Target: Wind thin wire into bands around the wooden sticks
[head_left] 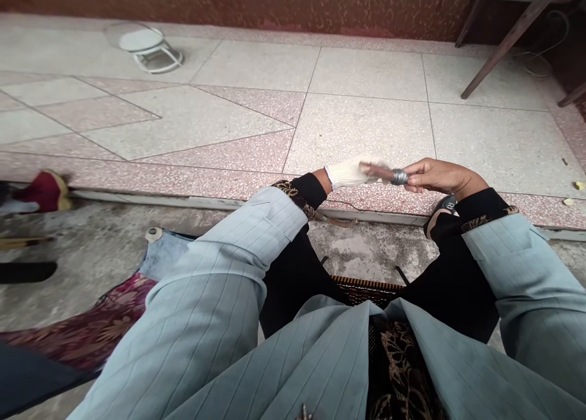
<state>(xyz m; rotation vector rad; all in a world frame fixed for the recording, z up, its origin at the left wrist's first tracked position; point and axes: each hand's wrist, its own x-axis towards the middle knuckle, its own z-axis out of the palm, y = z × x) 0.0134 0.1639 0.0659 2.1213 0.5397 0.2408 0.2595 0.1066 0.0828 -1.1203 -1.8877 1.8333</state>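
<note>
We've got both hands out in front, w/ a short grey-wound piece (400, 176) held b/w them. Key relation: it lies just left of our R hand (437, 176), touching its fingertips, and to the right of our L hand (354, 171). Its long axis, as far as we can judge, runs approx. left-right, w/ the left end tipped a touch to the far side. The R hand is nearer to the coil itself; the L hand sits further along the same line.

State of hands: R hand is bare, narrow, thumb & fingers pinching the right end of the winding. L hand is in a white glove (343, 172); its fingers are blurred, so we can't tell if they grip or just rest there. A brown, blurred length shows b/w glove & coil, poss. the handle, but we can't be sure.

Pos. of all this: over the near edge of the tiled floor (361, 127), above & just far of the rough concrete (361, 249). Our shoe (443, 212) is near & slightly right of the R hand. We're sat w/ knees apart, a woven seat edge (370, 290) showing b/w them. A white stool (158, 57) stands well apart, far left; dark wooden legs (508, 47) are far right. Patterned red cloth (105, 310) lies near left, beside our L sleeve (215, 255).
</note>
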